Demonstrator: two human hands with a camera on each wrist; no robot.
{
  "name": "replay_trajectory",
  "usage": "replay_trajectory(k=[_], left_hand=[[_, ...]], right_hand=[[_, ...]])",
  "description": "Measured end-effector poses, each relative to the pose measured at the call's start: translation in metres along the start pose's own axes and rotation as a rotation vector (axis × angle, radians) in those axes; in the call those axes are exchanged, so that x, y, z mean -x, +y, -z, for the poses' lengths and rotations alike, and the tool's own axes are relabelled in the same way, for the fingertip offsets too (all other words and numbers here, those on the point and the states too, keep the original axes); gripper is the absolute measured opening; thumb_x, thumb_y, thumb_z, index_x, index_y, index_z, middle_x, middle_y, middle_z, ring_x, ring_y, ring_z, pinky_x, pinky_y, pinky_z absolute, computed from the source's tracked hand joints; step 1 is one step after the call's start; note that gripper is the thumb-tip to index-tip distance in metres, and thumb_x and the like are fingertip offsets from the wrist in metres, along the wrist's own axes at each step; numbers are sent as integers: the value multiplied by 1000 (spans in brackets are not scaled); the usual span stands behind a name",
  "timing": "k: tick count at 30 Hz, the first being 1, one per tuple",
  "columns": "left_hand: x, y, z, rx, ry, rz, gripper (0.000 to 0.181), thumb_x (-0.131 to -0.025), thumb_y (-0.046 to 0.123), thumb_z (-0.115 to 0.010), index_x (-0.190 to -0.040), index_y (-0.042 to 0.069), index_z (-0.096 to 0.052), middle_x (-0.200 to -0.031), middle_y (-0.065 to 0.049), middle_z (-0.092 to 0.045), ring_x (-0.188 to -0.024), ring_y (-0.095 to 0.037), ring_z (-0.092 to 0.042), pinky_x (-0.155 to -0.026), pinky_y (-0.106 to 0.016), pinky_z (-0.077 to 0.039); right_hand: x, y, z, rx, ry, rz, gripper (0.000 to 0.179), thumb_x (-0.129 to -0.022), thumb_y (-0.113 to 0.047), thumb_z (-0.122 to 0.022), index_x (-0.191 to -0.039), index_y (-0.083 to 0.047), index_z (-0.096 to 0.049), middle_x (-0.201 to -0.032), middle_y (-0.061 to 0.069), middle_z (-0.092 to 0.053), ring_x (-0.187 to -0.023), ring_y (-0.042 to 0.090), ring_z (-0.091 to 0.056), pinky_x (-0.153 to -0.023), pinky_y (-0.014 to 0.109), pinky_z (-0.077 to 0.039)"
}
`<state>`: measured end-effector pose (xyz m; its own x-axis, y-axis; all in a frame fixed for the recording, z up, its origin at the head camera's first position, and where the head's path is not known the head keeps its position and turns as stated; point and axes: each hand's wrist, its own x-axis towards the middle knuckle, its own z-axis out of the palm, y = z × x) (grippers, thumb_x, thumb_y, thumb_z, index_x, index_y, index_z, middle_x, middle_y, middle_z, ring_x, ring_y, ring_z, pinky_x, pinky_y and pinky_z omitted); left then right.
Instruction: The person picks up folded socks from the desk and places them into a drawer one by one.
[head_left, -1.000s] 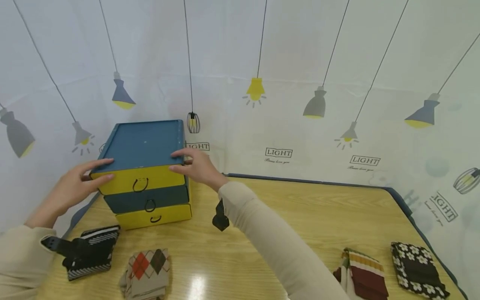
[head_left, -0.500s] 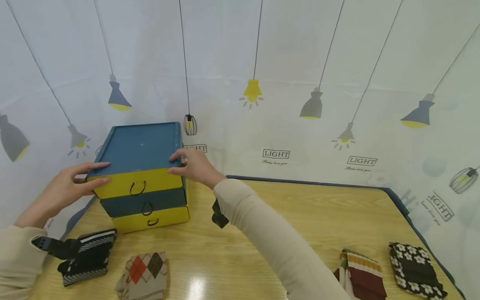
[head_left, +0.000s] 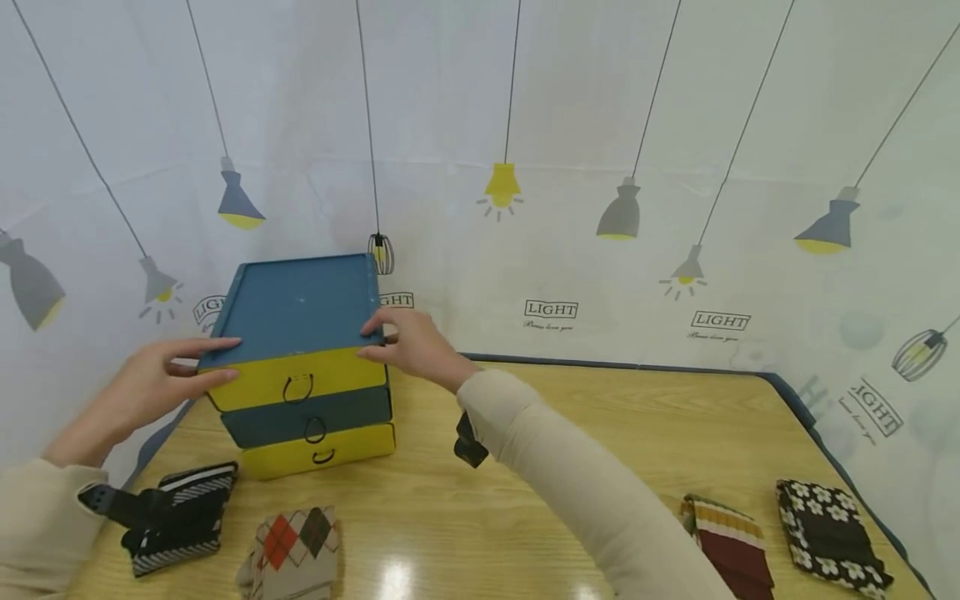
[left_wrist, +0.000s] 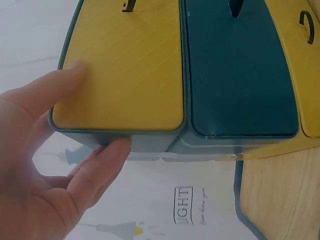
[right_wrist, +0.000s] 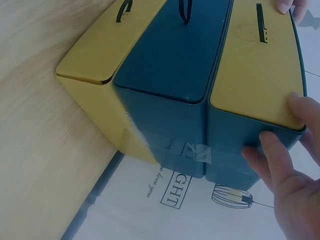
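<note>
1. The left hand is partly curled around the upper left front corner of a drawer box. Its thumb presses the yellow front, one finger lies on the blue top, and another touches the side.
2. The right hand grips the opposite front corner in much the same way, thumb on the front, fingers bent over the top edge and along the side.
3. The drawer box stands toward the left of a wooden table, near the wall. Its fronts run yellow, dark blue, yellow from top to bottom, each with a black loop handle; a strip of clear tape shows on its right side.
4. Below the left wrist, in front of the box, I see black folded cloth with white stripes, and just right of it a beige diamond-patterned bundle.
5. Well apart, at the table's right end, lie a maroon bundle with striped cuff and a black flowered one.
6. Behind hangs a pale wall covering printed with lamps.
</note>
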<state>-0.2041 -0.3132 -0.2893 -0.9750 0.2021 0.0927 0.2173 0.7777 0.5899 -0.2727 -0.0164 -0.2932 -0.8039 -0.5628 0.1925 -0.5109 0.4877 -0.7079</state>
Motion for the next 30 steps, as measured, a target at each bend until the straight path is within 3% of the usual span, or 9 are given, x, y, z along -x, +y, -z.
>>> replay_trajectory(k=[6,16,23,30], left_hand=[[-1,19,-15,-12,-6,-58,55,-86,36,-57,-133,12,-43,-137,-26,-26,-104,-48,-45,-70,-55,-43],[-6,58,-49,66,-16,-136,51,-84,38,-58,-129,14,-49,-133,-21,-36,-103,-43,-49,-71,-50,-46],[-13,85,-69,117,-36,-175,48,-84,32,-60,-127,12,-51,-131,-22,-37,-102,-43,-49,-65,-39,-49],[-27,106,-90,128,-47,-224,45,-84,29,-61,-125,14,-53,-127,-20,-43,-101,-38,-52,-68,-38,-49]], right_hand=[[23,11,18,-35,-6,-1,23,-82,-19,-64,-103,-11,-60,-128,7,-46,-102,25,-56,-77,24,-48],[67,34,49,-17,38,-27,20,-81,-18,-66,-100,-13,-62,-117,5,-53,-100,25,-58,-75,28,-50],[97,47,71,18,77,-18,20,-80,-18,-66,-99,-12,-62,-115,7,-54,-98,25,-58,-76,30,-49],[126,59,89,45,126,-42,21,-80,-17,-66,-100,-10,-62,-130,16,-43,-100,28,-57,-77,34,-49]])
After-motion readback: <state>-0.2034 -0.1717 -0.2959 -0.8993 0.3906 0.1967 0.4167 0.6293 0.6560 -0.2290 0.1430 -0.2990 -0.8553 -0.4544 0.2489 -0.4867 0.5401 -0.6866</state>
